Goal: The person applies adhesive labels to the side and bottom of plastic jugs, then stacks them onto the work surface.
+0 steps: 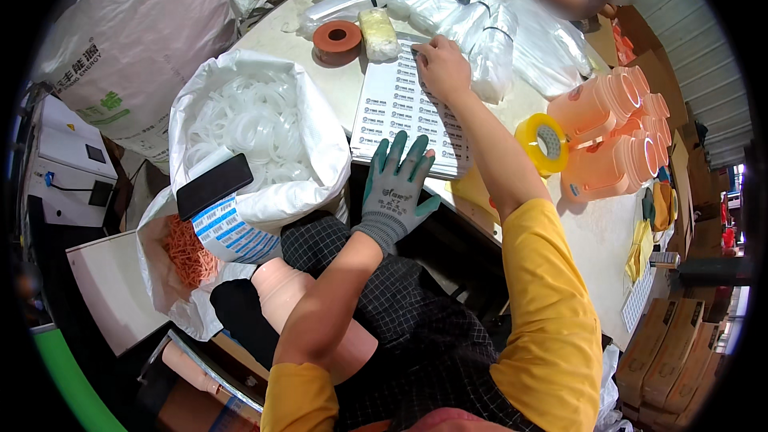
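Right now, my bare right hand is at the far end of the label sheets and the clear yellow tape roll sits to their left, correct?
Not quite: the head view shows the yellow tape roll to the right of the label sheets, next to the pink bottles. Your bare right hand is indeed at their far end.

I'm looking through the head camera at a pale table (590, 264) bearing a stack of label sheets (390, 108). Near the stack's far left corner I see a brown tape roll (326, 52) and a yellowish bundle (378, 34); beyond it, clear plastic bags (490, 48); right of it, a yellow tape roll (528, 134), then peach bottles (604, 172).
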`<action>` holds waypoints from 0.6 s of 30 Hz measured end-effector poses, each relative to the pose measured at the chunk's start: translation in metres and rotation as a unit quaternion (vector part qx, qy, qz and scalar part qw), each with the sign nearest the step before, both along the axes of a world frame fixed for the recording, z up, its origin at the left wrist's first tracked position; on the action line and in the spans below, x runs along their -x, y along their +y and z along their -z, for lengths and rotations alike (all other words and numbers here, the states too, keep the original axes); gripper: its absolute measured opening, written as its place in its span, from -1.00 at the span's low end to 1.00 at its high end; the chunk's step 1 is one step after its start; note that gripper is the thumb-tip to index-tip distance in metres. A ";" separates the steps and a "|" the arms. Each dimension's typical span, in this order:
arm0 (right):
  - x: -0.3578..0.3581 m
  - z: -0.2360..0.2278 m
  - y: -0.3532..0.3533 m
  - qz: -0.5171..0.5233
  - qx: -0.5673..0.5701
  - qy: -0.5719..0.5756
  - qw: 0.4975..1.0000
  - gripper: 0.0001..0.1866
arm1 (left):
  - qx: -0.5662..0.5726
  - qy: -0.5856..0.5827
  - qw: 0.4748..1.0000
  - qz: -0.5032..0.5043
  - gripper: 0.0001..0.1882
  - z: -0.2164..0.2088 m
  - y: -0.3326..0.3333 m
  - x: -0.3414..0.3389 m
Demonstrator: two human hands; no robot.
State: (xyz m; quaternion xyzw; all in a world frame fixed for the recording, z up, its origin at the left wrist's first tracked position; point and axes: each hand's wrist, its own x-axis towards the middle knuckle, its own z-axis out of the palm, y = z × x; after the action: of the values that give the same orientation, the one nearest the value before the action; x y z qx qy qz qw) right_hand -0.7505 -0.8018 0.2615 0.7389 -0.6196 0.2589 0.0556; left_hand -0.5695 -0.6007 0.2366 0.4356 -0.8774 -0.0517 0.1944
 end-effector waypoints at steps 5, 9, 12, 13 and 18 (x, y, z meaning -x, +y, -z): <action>0.017 -0.010 -0.012 0.096 0.026 -0.255 0.962 -0.69 | -0.002 -0.034 0.999 0.000 -0.09 -0.005 -0.002 0.010; -0.025 -0.027 0.043 -0.043 0.030 -0.314 0.948 -0.69 | -0.028 -0.024 0.999 -0.014 -0.14 -0.014 0.000 -0.006; -0.060 -0.046 0.132 -0.152 -0.048 -0.357 0.920 -0.70 | -0.034 -0.029 0.999 0.014 -0.27 -0.044 0.045 -0.017; -0.066 -0.049 0.165 -0.145 -0.077 -0.341 0.925 -0.70 | -0.114 -0.042 0.990 0.064 -0.34 -0.066 0.071 -0.022; -0.118 -0.029 0.309 -0.249 -0.114 -0.236 0.932 -0.65 | -0.039 0.120 0.991 -0.044 -0.57 -0.079 0.219 -0.111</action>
State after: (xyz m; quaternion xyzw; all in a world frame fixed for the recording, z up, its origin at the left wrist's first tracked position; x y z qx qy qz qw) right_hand -0.6325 -0.4924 0.2909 0.7883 -0.4362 0.3594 -0.2431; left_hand -0.4581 -0.3821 0.3156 0.4715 -0.8251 -0.1295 0.2830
